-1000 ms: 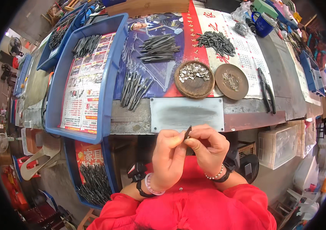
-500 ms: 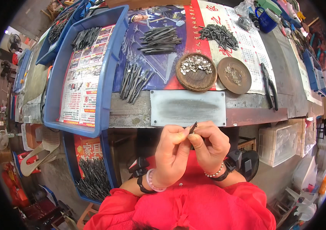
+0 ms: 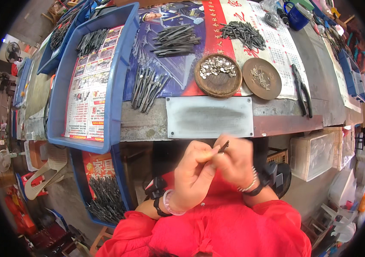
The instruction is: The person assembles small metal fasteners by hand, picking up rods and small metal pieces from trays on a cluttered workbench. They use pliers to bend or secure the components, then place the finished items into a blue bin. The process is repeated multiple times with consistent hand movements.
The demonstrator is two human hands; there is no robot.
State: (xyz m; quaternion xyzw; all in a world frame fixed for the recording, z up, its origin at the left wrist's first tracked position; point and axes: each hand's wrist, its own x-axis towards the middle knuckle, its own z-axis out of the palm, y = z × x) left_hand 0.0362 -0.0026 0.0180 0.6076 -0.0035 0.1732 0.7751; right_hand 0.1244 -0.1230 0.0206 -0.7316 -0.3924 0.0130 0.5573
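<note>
Head view, looking down on your work. Your left hand (image 3: 196, 173) is pinched closed on a small dark piece (image 3: 224, 146), thumb against finger. The piece sits between your two hands, just off the near edge of the desk (image 3: 144, 132), its tip projecting past the fingertips. Your right hand (image 3: 236, 162) is curled with its fingers at the same piece; motion blur there, so cannot tell whether it grips the piece, or anything small besides. Judged: you hold it low and close so both sets of fingertips can meet on it, left steadying.

Layout, probably for reach: wooden bowl (image 3: 217, 89) of small shiny discs and brown dish (image 3: 263, 95) of fine brassy bits side by side ahead of you, behind a smudged metal plate (image 3: 210, 118). Pliers (image 3: 301, 92) lie to your right. Dark strips are sorted into a fanned bundle (image 3: 148, 90), a stack (image 3: 176, 40) and a heap (image 3: 243, 35), perhaps to keep batches apart.

Surface: grey, worn, partly covered by printed sheets (image 3: 277, 60). Blue tray (image 3: 114, 96) on your left, paper-lined.

Room: concrete-looking floor, beige chair (image 3: 47, 171), white fan (image 3: 3, 159), clear-fronted plastic box (image 3: 311, 158) at right.
</note>
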